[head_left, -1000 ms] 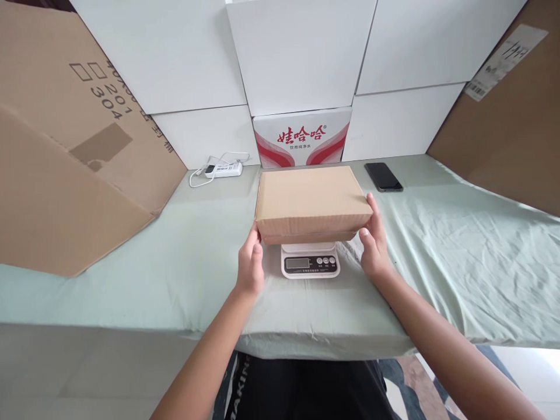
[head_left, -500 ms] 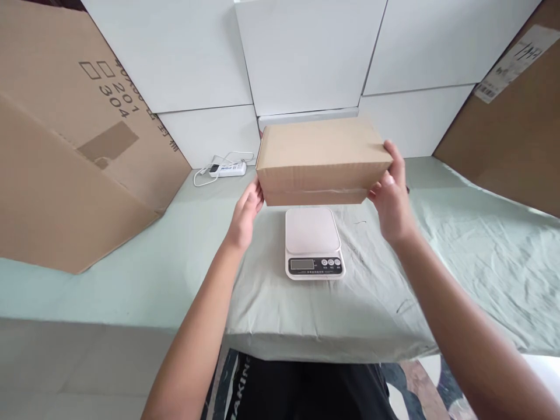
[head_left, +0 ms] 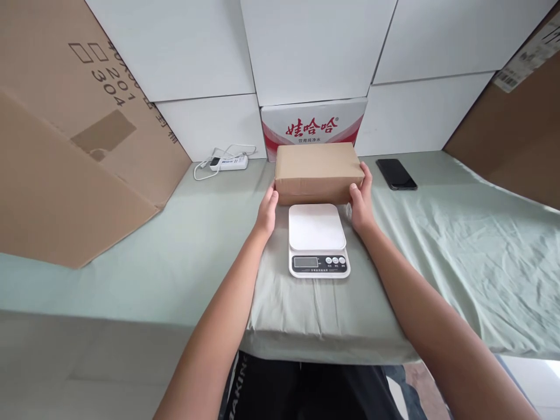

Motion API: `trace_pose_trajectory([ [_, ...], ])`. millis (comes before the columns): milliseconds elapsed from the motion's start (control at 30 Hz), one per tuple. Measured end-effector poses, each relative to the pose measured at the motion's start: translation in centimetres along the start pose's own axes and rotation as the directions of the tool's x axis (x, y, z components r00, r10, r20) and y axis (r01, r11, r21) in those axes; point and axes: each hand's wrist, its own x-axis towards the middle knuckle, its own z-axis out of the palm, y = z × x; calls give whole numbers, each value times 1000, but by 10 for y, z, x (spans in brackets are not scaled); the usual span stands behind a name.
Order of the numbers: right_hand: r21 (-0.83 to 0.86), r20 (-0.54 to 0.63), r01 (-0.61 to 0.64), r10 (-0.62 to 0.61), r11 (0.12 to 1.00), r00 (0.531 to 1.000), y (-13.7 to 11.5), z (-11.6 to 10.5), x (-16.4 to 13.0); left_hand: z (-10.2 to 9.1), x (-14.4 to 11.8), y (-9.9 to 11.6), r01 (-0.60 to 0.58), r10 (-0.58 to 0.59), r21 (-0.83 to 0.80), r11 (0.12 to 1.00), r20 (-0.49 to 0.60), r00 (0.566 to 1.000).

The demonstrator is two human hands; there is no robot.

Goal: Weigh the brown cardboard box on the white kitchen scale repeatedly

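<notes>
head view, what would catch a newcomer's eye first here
First the brown cardboard box at the centre, held at its two ends by the left hand and the right hand, on the green cloth just behind the scale. The white kitchen scale sits bare in front of it. Behind stands a carton with red lettering, and a black phone lies to the right.

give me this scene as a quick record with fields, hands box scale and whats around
left hand: flat against the left end of the cardboard box
right hand: against the box's right end
box: closed, on the green cloth behind the scale, in front of the red-and-white carton
scale: platform bare, display toward the person
phone: lying right of the box
power strip: left of the box, by the wall
</notes>
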Motion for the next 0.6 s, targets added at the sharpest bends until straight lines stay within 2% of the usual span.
trace_pose_trajectory([
  [200,26,-36,-44,45,999,998,1,3,0,0,4,-5,13,-13,3,1000,-3,1000],
  [433,-31,12,-53,53,998,999,-3,3,1,2,5,-6,44,-44,-15,999,-9,999],
  [500,49,1,-131,131,990,991,-4,4,3,1,6,-5,90,-91,-34,995,-20,996],
  [600,243,-11,-307,319,920,948,-3,-3,6,-6,10,-2,159,-169,-90,983,-126,978],
])
